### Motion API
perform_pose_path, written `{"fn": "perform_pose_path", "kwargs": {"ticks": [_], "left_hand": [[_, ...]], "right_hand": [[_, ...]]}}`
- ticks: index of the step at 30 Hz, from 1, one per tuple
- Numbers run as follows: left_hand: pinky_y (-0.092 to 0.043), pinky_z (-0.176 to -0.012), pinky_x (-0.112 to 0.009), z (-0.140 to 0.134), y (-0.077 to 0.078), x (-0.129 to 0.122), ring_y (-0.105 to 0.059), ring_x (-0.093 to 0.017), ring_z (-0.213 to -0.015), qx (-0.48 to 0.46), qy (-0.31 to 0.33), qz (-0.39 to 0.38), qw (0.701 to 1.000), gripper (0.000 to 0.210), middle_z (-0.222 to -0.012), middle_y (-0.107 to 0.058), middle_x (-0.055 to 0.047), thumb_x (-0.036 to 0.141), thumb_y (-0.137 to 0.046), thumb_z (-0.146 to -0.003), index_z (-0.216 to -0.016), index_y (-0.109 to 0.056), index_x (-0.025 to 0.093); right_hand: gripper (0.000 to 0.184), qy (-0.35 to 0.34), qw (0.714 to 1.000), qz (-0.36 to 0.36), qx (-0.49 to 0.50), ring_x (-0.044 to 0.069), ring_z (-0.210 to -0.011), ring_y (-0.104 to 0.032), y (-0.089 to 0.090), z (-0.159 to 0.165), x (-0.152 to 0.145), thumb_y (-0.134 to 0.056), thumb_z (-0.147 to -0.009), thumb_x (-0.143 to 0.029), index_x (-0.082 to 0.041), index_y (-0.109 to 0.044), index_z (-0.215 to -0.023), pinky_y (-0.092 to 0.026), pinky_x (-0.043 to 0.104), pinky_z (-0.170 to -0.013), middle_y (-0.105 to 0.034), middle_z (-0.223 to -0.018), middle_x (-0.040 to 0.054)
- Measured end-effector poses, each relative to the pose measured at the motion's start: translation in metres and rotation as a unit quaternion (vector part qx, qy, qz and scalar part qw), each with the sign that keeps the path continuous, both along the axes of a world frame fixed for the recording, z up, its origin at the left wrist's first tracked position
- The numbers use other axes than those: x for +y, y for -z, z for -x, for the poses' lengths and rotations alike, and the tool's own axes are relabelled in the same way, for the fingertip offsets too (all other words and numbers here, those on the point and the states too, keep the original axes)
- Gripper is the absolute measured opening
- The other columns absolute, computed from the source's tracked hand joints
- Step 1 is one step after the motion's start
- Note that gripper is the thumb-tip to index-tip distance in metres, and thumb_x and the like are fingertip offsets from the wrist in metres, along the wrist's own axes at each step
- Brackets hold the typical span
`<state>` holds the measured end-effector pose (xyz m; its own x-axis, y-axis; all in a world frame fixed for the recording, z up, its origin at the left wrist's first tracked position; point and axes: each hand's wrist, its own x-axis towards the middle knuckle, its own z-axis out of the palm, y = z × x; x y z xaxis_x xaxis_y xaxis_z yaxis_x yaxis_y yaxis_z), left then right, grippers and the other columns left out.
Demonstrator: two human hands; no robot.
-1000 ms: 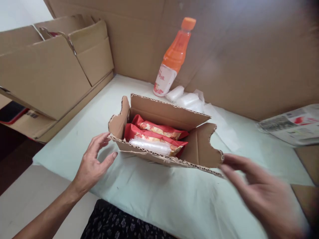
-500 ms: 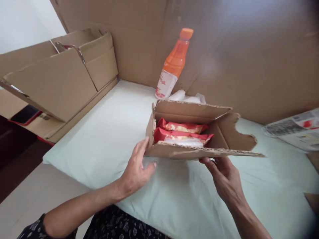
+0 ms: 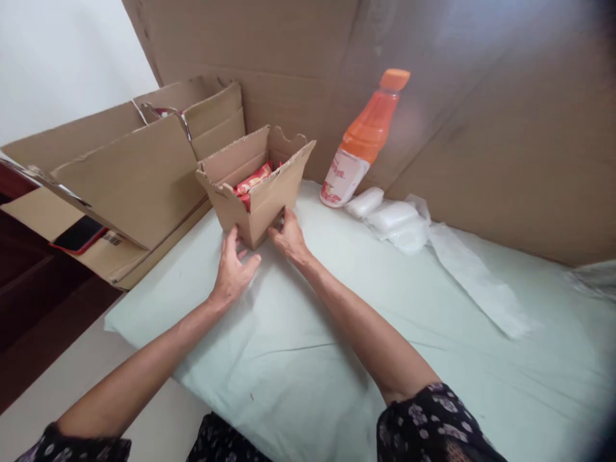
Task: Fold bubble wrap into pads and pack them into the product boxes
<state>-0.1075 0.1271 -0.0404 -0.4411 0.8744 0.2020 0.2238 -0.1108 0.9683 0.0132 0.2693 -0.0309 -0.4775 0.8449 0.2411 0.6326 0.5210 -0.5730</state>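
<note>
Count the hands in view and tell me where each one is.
2. The left hand is at the lower near end of the small open box; the right hand is low against its right side. No other hand shows.

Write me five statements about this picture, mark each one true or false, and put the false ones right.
1. The small open box has red packaging inside it. True.
2. The bottle has an orange cap. True.
3. The bottle lies flat on its side. False: it stands on its base, cap uppermost.
4. Both hands are at the bottle. False: the left hand and the right hand are at the lower part of the small open box.
5. White plastic lies on the pale green cloth, to the right of the bottle. True.
</note>
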Motion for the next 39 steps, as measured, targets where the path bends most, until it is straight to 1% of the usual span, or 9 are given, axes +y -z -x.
{"fn": "perform_pose_path", "kwargs": {"ticks": [5, 9, 17, 23, 26, 29, 33, 36, 39], "left_hand": [[-0.045, -0.117, -0.051, 0.026, 0.009, 0.069, -0.045, -0.033, -0.145, 0.014, -0.006, -0.03, 0.999, 0.08, -0.16, -0.034, -0.016, 0.035, -0.071, -0.083, -0.154, -0.035, 0.028], [-0.041, -0.12, -0.053, 0.043, 0.02, 0.099, -0.043, -0.033, -0.147, -0.004, -0.011, -0.021, 1.0, 0.077, -0.157, -0.039, -0.017, 0.038, -0.071, -0.085, -0.153, -0.036, 0.027], [-0.043, -0.119, -0.052, 0.055, 0.04, 0.107, -0.047, -0.034, -0.146, 0.029, 0.001, -0.022, 0.999, 0.077, -0.152, -0.048, -0.019, 0.052, -0.071, -0.086, -0.15, -0.04, 0.023], [-0.05, -0.111, -0.055, 0.063, 0.029, 0.09, -0.064, -0.03, -0.127, 0.109, -0.047, -0.019, 0.993, 0.063, -0.145, -0.058, -0.015, 0.05, -0.068, -0.089, -0.143, -0.044, 0.027], [-0.041, -0.114, -0.068, 0.06, 0.021, 0.078, -0.059, -0.036, -0.133, 0.138, -0.003, -0.007, 0.99, 0.055, -0.143, -0.061, -0.012, 0.047, -0.071, -0.086, -0.135, -0.054, 0.031], [-0.033, -0.119, -0.071, 0.037, 0.015, 0.062, -0.052, -0.042, -0.14, 0.36, 0.098, -0.016, 0.928, 0.038, -0.139, -0.066, -0.01, 0.05, -0.061, -0.09, -0.123, -0.065, 0.032], [-0.044, -0.112, -0.066, -0.023, 0.014, 0.019, -0.054, -0.046, -0.137, 0.49, 0.211, -0.056, 0.844, 0.042, -0.145, -0.06, -0.018, 0.048, -0.051, -0.096, -0.124, -0.066, 0.02], [-0.047, -0.107, -0.064, -0.078, 0.015, -0.022, -0.057, -0.045, -0.131, 0.521, 0.272, -0.131, 0.798, 0.044, -0.14, -0.061, -0.024, 0.043, -0.051, -0.098, -0.127, -0.063, 0.013], [-0.043, -0.114, -0.061, -0.129, 0.009, -0.059, -0.053, -0.04, -0.137, 0.511, 0.371, -0.187, 0.753, 0.043, -0.146, -0.057, -0.023, 0.035, -0.056, -0.096, -0.134, -0.059, 0.015]], "right_hand": [[0.085, 0.003, 1.0, 0.026, 0.007, 0.033, -0.141, -0.046, 0.005, 0.035, 0.032, -0.053, -0.081, -0.031, 0.004, -0.028, -0.154, -0.04, 0.047, -0.118, -0.043, -0.157, 0.0265], [0.085, 0.007, 0.999, 0.014, -0.047, 0.036, -0.144, -0.043, 0.006, 0.048, 0.057, -0.053, -0.084, -0.035, -0.003, -0.028, -0.158, -0.036, 0.052, -0.117, -0.043, -0.16, 0.0221], [0.069, 0.007, 0.992, -0.011, -0.122, 0.035, -0.149, -0.036, 0.003, 0.055, 0.054, -0.039, -0.101, -0.037, -0.004, -0.027, -0.161, -0.031, 0.05, -0.118, -0.044, -0.159, 0.0223], [0.055, -0.016, 0.981, -0.05, -0.185, 0.031, -0.15, -0.035, 0.001, 0.036, -0.001, -0.035, -0.108, -0.045, -0.014, -0.047, -0.152, -0.026, 0.045, -0.121, -0.042, -0.162, 0.0153], [0.058, -0.061, 0.97, -0.095, -0.216, 0.027, -0.15, -0.035, 0.004, -0.001, -0.047, -0.033, -0.107, -0.056, -0.022, -0.047, -0.151, -0.027, 0.042, -0.121, -0.042, -0.163, 0.0086], [0.057, -0.094, 0.955, -0.128, -0.25, 0.024, -0.151, -0.035, 0.004, -0.055, -0.1, -0.035, -0.107, -0.057, -0.024, -0.046, -0.152, -0.027, 0.04, -0.122, -0.041, -0.165, 0.0058], [0.047, -0.111, 0.956, -0.129, -0.24, 0.023, -0.146, -0.043, 0.004, -0.158, -0.162, -0.046, -0.106, -0.049, -0.022, -0.056, -0.143, -0.035, 0.04, -0.117, -0.05, -0.158, 0.0076], [0.038, 0.026, 0.967, -0.104, -0.229, 0.028, -0.139, -0.051, -0.01, -0.258, -0.196, -0.056, -0.101, -0.042, -0.019, -0.065, -0.13, -0.04, 0.047, -0.114, -0.059, -0.149, 0.0123], [0.043, 0.277, 0.914, -0.125, -0.269, 0.035, -0.142, -0.048, -0.051, -0.366, -0.226, -0.057, -0.096, -0.026, -0.012, -0.059, -0.137, -0.038, 0.057, -0.113, -0.054, -0.151, 0.0235]]}}
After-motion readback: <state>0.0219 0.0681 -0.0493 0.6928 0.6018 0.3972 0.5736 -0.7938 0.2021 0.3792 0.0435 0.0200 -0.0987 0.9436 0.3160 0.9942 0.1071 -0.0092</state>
